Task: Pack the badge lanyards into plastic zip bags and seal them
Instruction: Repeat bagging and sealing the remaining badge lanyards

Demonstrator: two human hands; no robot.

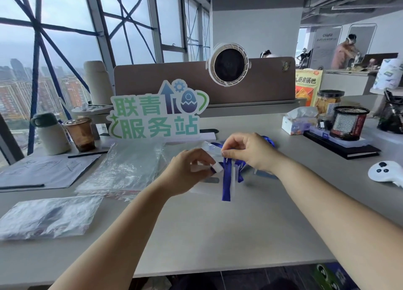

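Grey desk under tall windows carries loose zip bags and a green sign; my left hand and right hand each pinch the blue lanyard.

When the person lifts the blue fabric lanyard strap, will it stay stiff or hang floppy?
Probably floppy: the blue fabric lanyard strap droops limp below the left hand and right hand. Likely light, since fingertip pinches alone hold it. Its loose end may swing.
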